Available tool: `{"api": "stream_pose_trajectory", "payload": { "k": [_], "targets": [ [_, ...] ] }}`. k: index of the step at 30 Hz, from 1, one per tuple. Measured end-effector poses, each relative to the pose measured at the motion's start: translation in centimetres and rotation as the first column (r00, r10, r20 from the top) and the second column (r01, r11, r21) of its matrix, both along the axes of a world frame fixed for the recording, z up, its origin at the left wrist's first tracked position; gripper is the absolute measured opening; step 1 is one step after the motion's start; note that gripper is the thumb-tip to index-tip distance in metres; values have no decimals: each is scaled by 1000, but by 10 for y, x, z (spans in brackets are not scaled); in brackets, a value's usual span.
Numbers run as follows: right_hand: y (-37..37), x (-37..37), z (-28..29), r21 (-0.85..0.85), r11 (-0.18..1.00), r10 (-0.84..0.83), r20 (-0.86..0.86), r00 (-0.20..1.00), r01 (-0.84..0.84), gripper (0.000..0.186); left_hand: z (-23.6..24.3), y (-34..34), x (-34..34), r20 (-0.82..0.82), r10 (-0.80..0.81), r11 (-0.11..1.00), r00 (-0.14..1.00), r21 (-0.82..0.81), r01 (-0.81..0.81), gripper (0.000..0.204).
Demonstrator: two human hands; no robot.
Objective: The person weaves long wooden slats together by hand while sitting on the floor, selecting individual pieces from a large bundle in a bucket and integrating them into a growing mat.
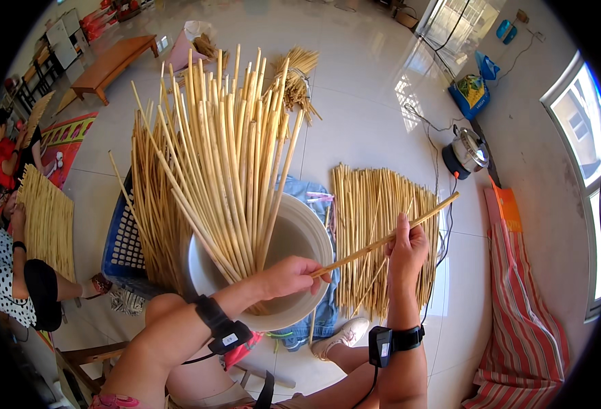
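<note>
A single long, straw-coloured reed stalk [358, 253] runs slantwise between my hands. My left hand [290, 277] pinches its lower end, above the rim of a pale bucket [304, 228]. Farther up, my right hand [407, 251] grips the stalk with the thumb along it, and the tip sticks out beyond. Many upright reed stalks [239, 157] fan out of the bucket, leaning to the left and away from me. Beneath and beyond my right hand, a flat layer of stalks [362, 204] lies side by side on blue cloth and floor.
Left of the bucket stands a blue crate [125, 238] with thinner stalks [157, 204]. A tied bundle [299, 71] lies beyond. An electric pot [469, 150] with cords and striped cloth [518, 307] are at right. Two people with stalk mats [48, 221] sit at left.
</note>
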State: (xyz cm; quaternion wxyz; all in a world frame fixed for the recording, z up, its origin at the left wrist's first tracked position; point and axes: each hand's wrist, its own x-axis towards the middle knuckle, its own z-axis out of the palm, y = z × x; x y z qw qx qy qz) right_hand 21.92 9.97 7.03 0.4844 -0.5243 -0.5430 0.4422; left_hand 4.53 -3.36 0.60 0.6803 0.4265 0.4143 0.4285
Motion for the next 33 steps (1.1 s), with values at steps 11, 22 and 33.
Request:
{"api": "stream_pose_trajectory", "payload": {
  "k": [11,22,33],
  "targets": [
    [0,2,-3,3,999,43,-11,999,-43,32,-2,2,-8,19,-17,998,1000,-65,18,27],
    [-7,2,-15,109,972,205,37,978,-208,21,-95,18,-11,-721,289,820,630,-154,-552,61],
    [-40,-27,-34,42,606,650,550,524,-795,15,-197,-9,8,-841,161,852,517,-146,-503,49]
  ]
}}
